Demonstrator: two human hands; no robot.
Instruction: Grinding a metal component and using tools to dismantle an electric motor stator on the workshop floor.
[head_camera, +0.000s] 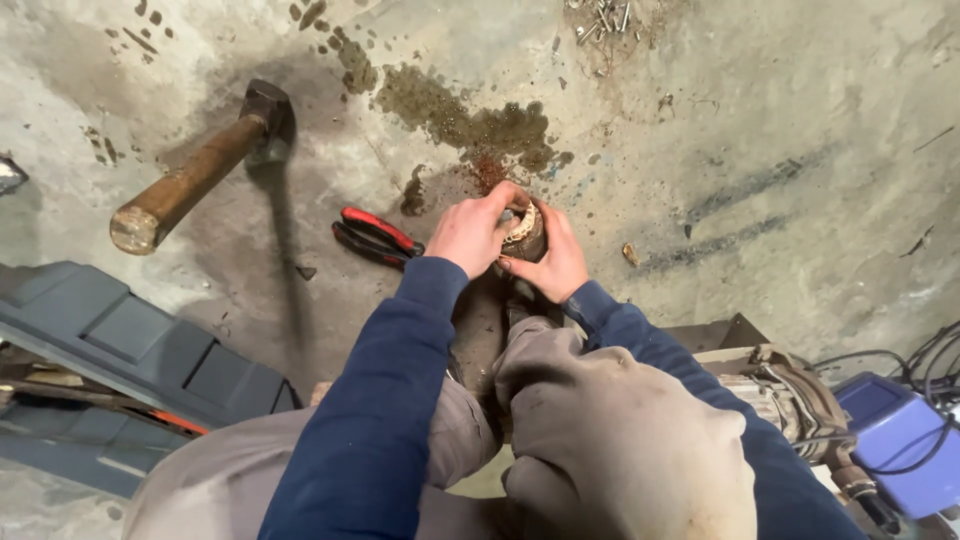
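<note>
A dark plastic case (120, 350) lay open at the far left, and above it a hammer (200, 165) with a worn wooden handle stood on its head on the stained concrete floor (780, 120), with red-handled pliers (375, 238) lying near the middle. Just right of the pliers, the left hand (470, 232) and the right hand (553, 262) met around a small rusty round part (523, 232) held upright just above the floor, in front of the person's knees, the fingers (505, 196) of both hands curled and grasping it from opposite sides. At the far right lay a grimy power tool (790, 395), a blue box (900, 425) and dark cables (930, 360).
</note>
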